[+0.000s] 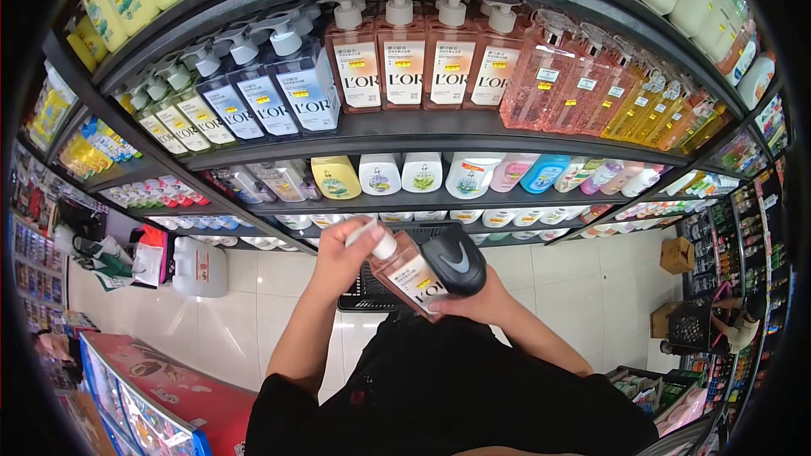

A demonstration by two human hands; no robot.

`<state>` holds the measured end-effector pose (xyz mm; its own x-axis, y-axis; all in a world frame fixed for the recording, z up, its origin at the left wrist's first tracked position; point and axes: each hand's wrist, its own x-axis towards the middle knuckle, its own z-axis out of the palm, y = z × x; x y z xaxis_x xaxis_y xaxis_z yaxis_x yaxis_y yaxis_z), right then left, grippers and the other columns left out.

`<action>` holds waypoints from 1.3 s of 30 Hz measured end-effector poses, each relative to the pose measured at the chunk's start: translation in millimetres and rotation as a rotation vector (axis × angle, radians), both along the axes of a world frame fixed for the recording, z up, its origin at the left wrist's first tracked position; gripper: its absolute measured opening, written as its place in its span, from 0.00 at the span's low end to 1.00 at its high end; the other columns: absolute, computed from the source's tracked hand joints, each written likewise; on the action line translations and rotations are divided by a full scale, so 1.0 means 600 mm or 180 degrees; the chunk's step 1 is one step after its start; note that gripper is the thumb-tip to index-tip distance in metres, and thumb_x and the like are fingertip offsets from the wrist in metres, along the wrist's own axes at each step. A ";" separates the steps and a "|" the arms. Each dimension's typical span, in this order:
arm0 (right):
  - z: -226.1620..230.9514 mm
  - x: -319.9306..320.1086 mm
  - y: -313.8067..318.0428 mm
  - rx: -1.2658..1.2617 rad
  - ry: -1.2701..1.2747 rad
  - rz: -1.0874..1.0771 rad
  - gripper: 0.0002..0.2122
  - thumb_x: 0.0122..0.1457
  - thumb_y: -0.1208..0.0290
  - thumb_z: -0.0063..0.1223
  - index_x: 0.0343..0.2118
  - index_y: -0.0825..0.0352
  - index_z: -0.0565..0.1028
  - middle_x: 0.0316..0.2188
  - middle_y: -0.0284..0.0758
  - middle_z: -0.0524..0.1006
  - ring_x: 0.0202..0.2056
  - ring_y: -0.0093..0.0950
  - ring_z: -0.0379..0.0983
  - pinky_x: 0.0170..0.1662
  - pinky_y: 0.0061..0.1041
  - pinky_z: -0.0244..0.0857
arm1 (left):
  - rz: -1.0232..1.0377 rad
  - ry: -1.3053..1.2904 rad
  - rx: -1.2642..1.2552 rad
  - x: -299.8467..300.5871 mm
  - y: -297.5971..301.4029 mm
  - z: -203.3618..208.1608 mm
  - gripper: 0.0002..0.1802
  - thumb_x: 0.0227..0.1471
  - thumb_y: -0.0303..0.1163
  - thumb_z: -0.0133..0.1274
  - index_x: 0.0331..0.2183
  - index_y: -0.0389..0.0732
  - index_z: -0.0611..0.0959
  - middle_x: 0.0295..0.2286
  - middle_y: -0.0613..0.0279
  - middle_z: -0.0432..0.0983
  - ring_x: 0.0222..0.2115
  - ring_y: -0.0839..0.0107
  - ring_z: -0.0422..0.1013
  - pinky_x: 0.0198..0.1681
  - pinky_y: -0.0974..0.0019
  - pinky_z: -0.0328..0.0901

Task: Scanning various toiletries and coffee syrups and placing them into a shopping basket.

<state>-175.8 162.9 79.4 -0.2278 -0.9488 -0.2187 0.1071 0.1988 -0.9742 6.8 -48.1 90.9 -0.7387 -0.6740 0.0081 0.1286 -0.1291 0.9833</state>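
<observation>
In front of me a pink pump bottle (pixel 404 268) with a white pump head and a pale label is held tilted, its head up and to the left. My left hand (pixel 340 245) is closed around the pump head. Its base rests in my right hand (pixel 475 302), the thumb lying across the lower edge. Against the bottle's right side sits a black rounded object (pixel 453 258) with a grey curved mark, bottle-like, also supported by my right hand; most of that hand's fingers are hidden behind it. Below both hands shows a black shopping basket (pixel 361 294).
A dark shelf (pixel 422 125) ahead carries pink pump bottles (pixel 400 59), blue ones (pixel 304 84) and clear pink bottles (pixel 541 72). White bottles (pixel 422 174) stand one level lower. A white jerrycan (pixel 200 268) is on the floor at left; a person (pixel 743 327) stands far right.
</observation>
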 end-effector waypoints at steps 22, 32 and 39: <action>0.094 -0.125 0.039 -0.0825 0.1605 0.1785 0.31 0.40 0.64 0.73 0.51 0.70 0.76 0.38 0.47 0.82 0.40 0.49 0.81 0.44 0.39 0.75 | -0.1299 0.2432 0.3005 -0.057 0.083 -0.027 0.55 0.59 0.65 0.49 0.71 0.37 0.50 0.58 0.30 0.67 0.56 0.33 0.71 0.57 0.32 0.67; 0.085 -0.172 0.052 -0.0622 0.1891 0.2085 0.32 0.36 0.63 0.72 0.49 0.70 0.77 0.35 0.47 0.82 0.38 0.47 0.81 0.42 0.39 0.75 | -0.1297 0.2416 0.2880 -0.079 0.069 -0.003 0.58 0.60 0.59 0.54 0.71 0.35 0.41 0.62 0.23 0.57 0.57 0.25 0.66 0.56 0.25 0.67; 0.087 -0.196 0.059 -0.0621 0.1823 0.2077 0.31 0.36 0.64 0.72 0.48 0.70 0.77 0.35 0.48 0.82 0.37 0.47 0.81 0.42 0.40 0.74 | -0.1433 0.2296 0.2793 -0.108 0.067 0.023 0.59 0.60 0.57 0.55 0.71 0.35 0.40 0.62 0.23 0.56 0.57 0.25 0.66 0.56 0.25 0.66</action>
<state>-293.3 198.5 131.6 0.3465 -0.9363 -0.0579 -0.4835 -0.1254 -0.8663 -57.7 -7.9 104.6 -0.9216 -0.3420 0.1835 0.3811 -0.8867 0.2617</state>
